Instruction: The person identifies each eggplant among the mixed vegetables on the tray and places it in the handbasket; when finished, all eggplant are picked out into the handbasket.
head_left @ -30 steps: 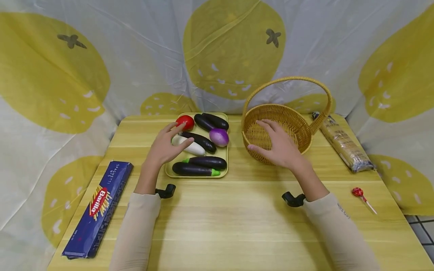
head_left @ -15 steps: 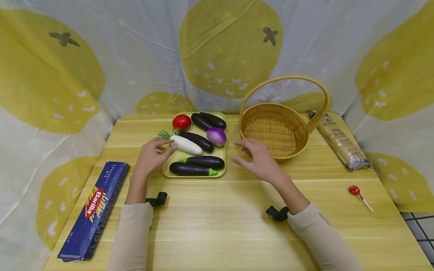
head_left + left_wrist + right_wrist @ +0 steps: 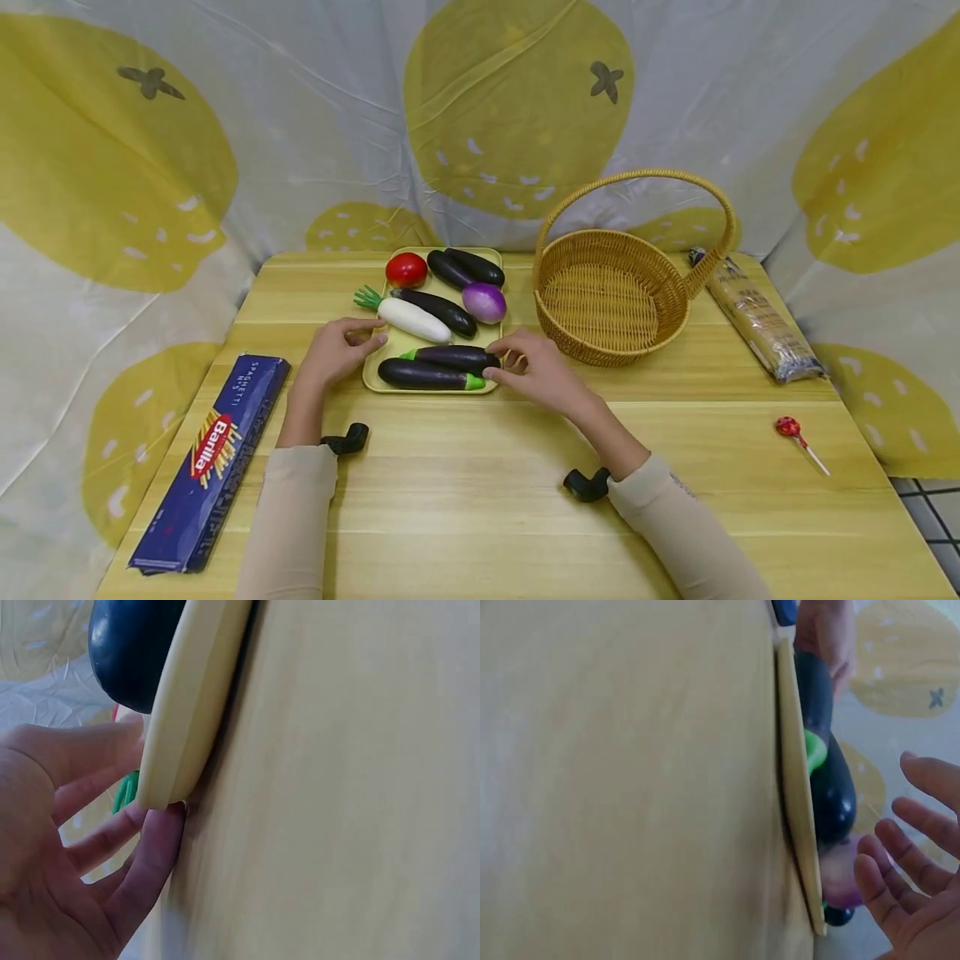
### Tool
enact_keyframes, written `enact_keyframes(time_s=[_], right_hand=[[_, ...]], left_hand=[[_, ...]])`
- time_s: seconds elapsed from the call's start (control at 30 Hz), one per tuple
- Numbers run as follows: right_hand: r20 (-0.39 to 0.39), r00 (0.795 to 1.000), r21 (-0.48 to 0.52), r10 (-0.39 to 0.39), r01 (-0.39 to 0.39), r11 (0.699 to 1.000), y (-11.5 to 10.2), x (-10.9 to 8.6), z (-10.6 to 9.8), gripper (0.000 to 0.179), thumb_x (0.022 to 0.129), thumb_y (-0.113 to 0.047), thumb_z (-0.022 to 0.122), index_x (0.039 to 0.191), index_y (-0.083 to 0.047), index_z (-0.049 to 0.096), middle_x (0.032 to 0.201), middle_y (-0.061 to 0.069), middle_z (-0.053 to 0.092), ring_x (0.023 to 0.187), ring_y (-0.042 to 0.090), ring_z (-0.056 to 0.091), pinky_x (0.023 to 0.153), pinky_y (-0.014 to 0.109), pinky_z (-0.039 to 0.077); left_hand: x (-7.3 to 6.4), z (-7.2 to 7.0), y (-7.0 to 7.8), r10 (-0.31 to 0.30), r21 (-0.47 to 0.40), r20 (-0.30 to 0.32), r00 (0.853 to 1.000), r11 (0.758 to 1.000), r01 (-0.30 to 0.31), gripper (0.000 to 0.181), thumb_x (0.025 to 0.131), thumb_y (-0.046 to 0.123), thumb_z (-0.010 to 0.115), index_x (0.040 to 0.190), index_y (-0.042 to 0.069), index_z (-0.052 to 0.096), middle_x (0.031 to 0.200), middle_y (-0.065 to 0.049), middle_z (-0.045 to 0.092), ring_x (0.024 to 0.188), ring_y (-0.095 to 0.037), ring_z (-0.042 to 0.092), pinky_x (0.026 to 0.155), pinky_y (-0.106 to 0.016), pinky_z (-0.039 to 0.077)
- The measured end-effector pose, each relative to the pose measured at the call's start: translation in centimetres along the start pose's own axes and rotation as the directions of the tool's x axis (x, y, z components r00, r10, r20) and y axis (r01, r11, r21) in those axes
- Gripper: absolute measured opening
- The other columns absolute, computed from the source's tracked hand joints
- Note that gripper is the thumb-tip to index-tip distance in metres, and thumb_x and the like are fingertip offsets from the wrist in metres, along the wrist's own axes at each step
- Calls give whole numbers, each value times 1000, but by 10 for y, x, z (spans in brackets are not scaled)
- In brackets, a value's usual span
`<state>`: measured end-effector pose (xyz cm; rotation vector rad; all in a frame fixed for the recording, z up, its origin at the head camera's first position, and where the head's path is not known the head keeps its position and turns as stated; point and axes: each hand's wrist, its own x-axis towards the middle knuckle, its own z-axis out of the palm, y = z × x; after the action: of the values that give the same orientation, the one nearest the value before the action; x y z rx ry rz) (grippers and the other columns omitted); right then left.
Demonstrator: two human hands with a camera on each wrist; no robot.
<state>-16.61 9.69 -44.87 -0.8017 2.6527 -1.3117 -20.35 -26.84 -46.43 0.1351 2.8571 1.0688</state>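
Observation:
A yellow tray point(image 3: 491, 389) holds several dark eggplants point(image 3: 423, 375), a white radish point(image 3: 412, 320) with green leaves, a red tomato point(image 3: 406, 270) and a round purple vegetable point(image 3: 484, 302). My left hand point(image 3: 333, 354) grips the tray's left rim; in the left wrist view, the thumb lies over the rim point(image 3: 176, 742) and fingertips meet its outer side and underside. At the tray's right edge, my right hand point(image 3: 542, 372) is near the ends of the front eggplants. Its fingers point(image 3: 907, 847) are spread and loosely bent, holding nothing in the right wrist view.
A wicker basket point(image 3: 551, 321) with a tall handle stands right of the tray. Beyond it lies a bag of pasta point(image 3: 761, 321), with a red lollipop point(image 3: 789, 427) nearer. A blue spaghetti box point(image 3: 210, 462) lies at the left edge of the wooden table point(image 3: 480, 500).
My right hand has moved left and down from over the basket to the tray's right edge. My left hand has lowered from above the radish and tomato to the tray's left rim.

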Motion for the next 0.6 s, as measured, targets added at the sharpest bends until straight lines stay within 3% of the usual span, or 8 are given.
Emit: enact_keyframes(time_s=[0.1, 0.2, 0.47, 0.6], right_hand=[[19, 999, -6, -32, 33, 999, -2, 1, 9, 34, 92, -26, 81, 120, -7, 74, 104, 7, 71, 85, 17, 65, 75, 33, 59], [19, 998, -2, -53, 53, 999, -4, 1, 16, 32, 91, -22, 81, 117, -5, 74, 103, 8, 72, 85, 20, 65, 75, 33, 59], [32, 999, 1, -21, 21, 1000, -7, 3, 29, 26, 93, -22, 79, 113, -6, 76, 101, 5, 76, 82, 13, 66, 74, 25, 57], [38, 999, -28, -4, 5, 1000, -8, 3, 35, 27, 95, -26, 77, 116, -9, 76, 103, 2, 77, 83, 8, 66, 75, 24, 57]], left_hand=[[1, 1, -2, -22, -11, 1, 1000, 1000, 22, 42, 97, 33, 74, 135, 17, 71, 85, -13, 61, 66, -21, 51, 56, -30, 41], [1, 1, -5, -30, -19, -2, 1000, 999, 30, 42, 95, 29, 76, 135, 17, 71, 78, -10, 56, 62, -19, 47, 54, -29, 39], [0, 2, -12, -52, -55, 12, 999, 997, 53, 46, 95, 31, 77, 139, 18, 68, 104, -15, 69, 81, -21, 57, 64, -30, 46], [0, 2, -15, -70, -64, 19, 997, 995, 71, 47, 95, 32, 77, 139, 19, 68, 98, -15, 69, 80, -22, 56, 63, -30, 46]])
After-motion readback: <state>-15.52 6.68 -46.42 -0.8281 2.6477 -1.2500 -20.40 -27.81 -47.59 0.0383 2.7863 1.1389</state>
